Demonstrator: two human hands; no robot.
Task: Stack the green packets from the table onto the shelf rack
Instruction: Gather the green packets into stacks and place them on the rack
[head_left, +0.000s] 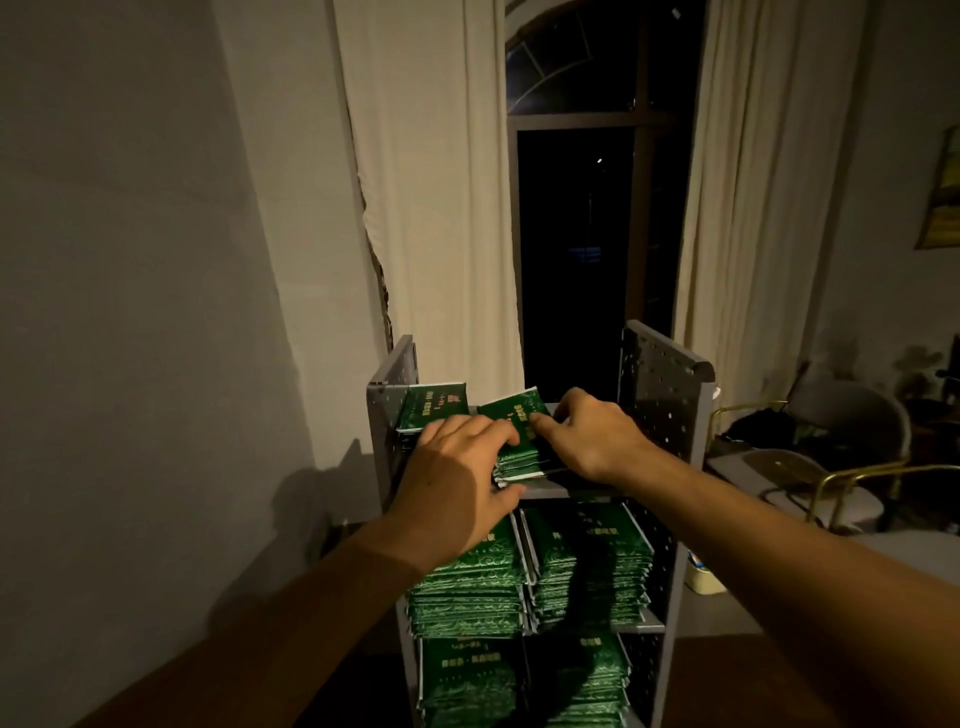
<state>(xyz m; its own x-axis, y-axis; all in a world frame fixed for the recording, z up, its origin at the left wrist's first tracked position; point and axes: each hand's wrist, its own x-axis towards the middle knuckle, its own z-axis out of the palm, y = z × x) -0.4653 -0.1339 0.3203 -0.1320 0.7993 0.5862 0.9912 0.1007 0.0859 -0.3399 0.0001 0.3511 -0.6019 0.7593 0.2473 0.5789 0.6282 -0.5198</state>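
Grey perforated-metal shelf rack (660, 395) stands on a dark wooden table (779, 675), in front of a window with cream curtains (431, 208). Top shelf, left: small stack of glossy green foil packets (431, 408) lying against the left side panel. Left hand (457, 478) rests palm-down, fingers straight and close together, fingertips on the left edge of a second green packet stack (514, 436) at mid-shelf; thumb lies at the stack's front corner. Right hand (592, 434) touches the same stack from the right, thumb pressed on the top packet, other fingers curled behind it; whether they pinch it cannot be told. Stack sits tilted, not squared. Middle shelf: two tall green packet piles (524, 582) side by side. Bottom shelf: more packets (467, 680). Far right: a gold-framed chair (831, 488).
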